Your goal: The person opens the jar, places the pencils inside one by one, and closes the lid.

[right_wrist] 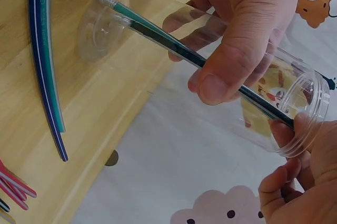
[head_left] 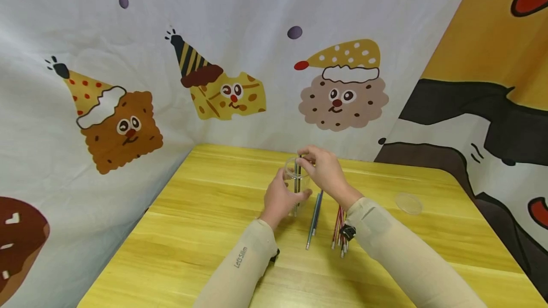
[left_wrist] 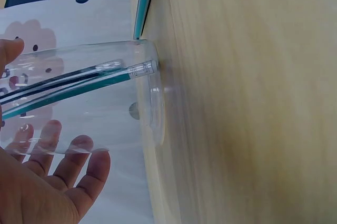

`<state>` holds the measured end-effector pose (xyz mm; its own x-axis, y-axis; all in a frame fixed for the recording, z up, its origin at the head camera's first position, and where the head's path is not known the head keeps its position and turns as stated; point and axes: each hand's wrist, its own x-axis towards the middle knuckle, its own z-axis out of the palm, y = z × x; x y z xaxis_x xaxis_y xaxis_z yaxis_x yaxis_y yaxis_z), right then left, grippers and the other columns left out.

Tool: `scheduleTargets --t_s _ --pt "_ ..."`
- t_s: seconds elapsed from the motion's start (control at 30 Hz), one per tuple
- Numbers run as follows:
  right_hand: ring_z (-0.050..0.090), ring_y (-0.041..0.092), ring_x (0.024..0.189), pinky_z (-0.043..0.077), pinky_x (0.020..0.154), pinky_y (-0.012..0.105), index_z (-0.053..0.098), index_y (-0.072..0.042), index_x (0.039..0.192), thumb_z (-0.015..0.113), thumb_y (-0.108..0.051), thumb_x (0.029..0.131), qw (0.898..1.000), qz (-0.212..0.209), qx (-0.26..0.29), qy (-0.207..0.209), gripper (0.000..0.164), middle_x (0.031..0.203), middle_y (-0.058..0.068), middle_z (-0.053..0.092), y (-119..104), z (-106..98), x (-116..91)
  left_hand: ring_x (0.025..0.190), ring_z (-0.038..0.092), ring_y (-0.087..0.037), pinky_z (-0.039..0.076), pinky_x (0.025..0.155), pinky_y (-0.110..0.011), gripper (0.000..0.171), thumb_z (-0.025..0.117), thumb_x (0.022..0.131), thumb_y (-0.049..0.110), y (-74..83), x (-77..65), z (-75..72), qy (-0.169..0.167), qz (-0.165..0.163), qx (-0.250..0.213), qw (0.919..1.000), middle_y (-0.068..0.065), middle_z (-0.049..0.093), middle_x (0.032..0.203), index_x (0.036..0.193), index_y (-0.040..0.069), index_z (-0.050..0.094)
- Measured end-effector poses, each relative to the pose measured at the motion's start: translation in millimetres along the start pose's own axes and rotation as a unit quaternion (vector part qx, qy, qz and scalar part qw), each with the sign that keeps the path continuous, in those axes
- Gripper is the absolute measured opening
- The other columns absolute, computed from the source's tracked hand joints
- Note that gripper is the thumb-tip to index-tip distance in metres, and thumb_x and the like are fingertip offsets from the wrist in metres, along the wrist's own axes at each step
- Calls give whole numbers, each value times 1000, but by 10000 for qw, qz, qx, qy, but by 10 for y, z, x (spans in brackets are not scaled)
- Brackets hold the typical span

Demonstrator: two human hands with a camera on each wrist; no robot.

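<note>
Both grips engaged

Head view: left hand [head_left: 280, 199] curls round the clear jar [head_left: 304, 183], at its two o'clock. Right hand [head_left: 324, 169], at the mouth, pinches at least one of the dark pencils [right_wrist: 179, 51] inside, at its nine o'clock.

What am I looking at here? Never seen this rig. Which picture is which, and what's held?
No machine: these are a person's bare hands. The widest picture comes from a head-worn camera looking forward and down. The other two come from cameras on the left and right wrists, so they look tilted.

On the wooden table lie blue and teal pencils, a bunch of mostly reddish pencils and a clear round disc, perhaps a lid.

The left hand grips a clear jar. The right hand, at its mouth, pinches the top of the dark pencils inside.
</note>
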<state>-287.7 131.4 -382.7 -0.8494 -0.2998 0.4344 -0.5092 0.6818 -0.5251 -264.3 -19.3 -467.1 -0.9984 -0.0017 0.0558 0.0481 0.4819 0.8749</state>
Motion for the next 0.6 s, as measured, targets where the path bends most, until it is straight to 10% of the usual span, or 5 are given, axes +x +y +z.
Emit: scheduleTargets --t_s 0.6 --pt "70 14 78 59 71 38 84 -11 108 73 -23 103 9986 181 33 -495 17 98 3 82 -2 -36 39 120 68 -30 60 89 -47 69 90 82 55 10 -4 -8 23 -70 156 9999 -1 66 143 135 29 54"
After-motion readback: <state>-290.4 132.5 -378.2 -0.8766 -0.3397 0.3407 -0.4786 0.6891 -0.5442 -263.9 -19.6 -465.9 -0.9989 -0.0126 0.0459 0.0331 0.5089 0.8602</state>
